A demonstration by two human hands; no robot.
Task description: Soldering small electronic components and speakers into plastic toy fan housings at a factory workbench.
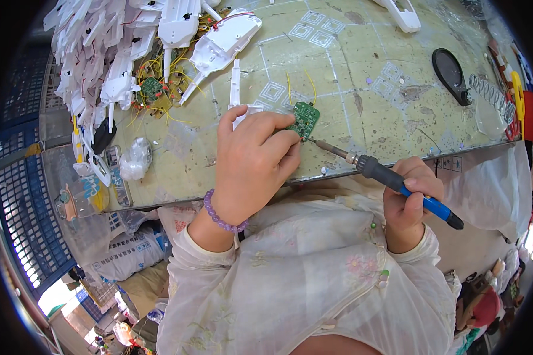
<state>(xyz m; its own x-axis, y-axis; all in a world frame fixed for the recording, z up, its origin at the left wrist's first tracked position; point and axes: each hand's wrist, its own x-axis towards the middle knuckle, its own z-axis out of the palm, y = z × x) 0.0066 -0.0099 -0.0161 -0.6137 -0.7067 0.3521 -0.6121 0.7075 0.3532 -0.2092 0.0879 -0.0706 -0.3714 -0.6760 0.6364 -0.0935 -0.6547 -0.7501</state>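
A soldering iron (380, 172) with a black and blue handle is held in my right hand (413, 195), fingers wrapped round it. Its tip points left and meets the lower edge of a small green circuit board (305, 120), or comes very close to it. My left hand (257, 157), a purple bead bracelet on its wrist, is closed at the board's left side, finger and thumb pinching there. Two yellow wires rise from the board's far side. Partly hidden behind my left hand is a white plastic housing (236, 89) with a narrow neck.
White plastic housings (109, 53) pile up at the far left, beside green boards with yellow wires (152, 89). A black oval frame (450, 71), a coiled spring stand (491, 97) and yellow-handled tools (518, 94) lie at the right. A clear plastic bag (136, 158) sits near the left front edge.
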